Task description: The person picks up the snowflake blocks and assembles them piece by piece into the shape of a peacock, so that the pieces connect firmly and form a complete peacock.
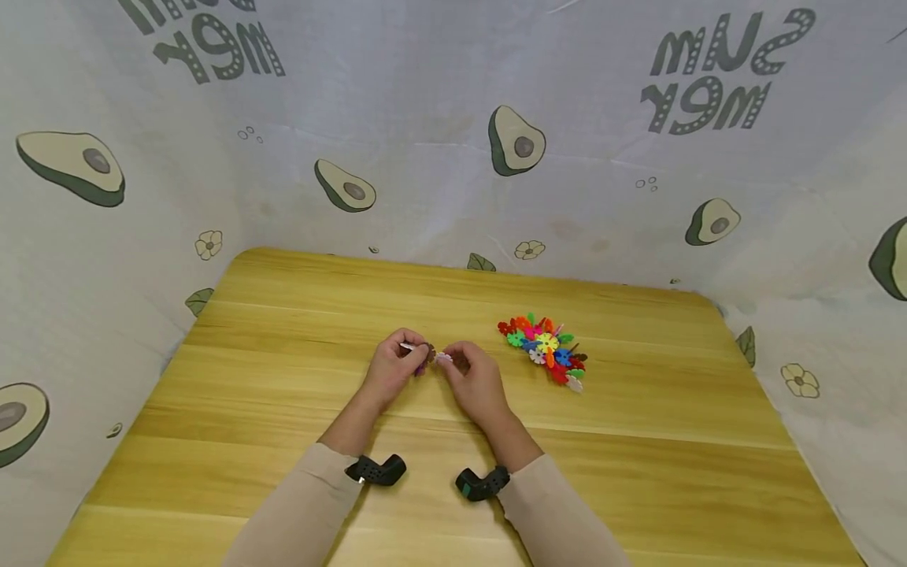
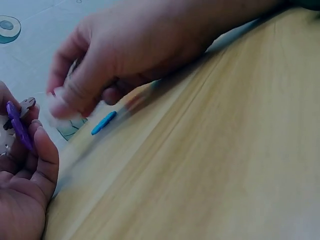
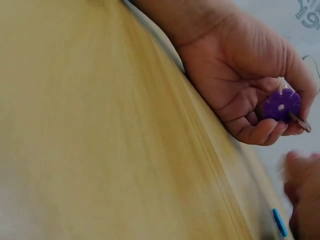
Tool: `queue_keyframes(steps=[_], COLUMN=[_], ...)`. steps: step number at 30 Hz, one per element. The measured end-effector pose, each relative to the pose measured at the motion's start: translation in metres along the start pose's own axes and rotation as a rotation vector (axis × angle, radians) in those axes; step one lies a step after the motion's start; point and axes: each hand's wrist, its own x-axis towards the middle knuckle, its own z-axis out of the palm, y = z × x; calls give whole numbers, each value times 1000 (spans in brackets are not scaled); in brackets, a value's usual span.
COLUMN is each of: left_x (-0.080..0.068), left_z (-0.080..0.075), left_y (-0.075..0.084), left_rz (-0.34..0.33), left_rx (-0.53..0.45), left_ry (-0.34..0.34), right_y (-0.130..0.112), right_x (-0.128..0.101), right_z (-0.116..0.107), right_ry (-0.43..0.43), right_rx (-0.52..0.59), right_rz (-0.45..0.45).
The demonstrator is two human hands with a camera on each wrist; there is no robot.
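My left hand (image 1: 394,370) pinches a small cluster of joined notched plastic discs. In the right wrist view a purple disc (image 3: 281,106) faces the camera, with a brown disc (image 3: 300,121) set across its edge. My right hand (image 1: 479,383) is close beside it and pinches a pale pinkish-white disc (image 1: 443,357) between thumb and fingertips, right at the cluster's brown edge. Motion blurs the right hand's fingertips in both wrist views. A blue disc (image 2: 103,123) lies on the table near the right hand.
A heap of colourful notched discs (image 1: 547,343) lies on the wooden table (image 1: 283,315) to the right of my right hand. A white curtain (image 1: 425,94) printed with avocados stands along the back and sides. Black wrist cameras sit on both wrists.
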Motion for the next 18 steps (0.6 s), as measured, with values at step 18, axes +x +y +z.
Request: queue_keyframes(steps=[18], left_x=[2], left_z=[-6], left_y=[4], left_rz=[-87], left_rx=[-78], left_ry=[-126], right_y=[-6], right_x=[1], right_z=[3], right_ry=[129], right_rx=[377], right_rz=[-26])
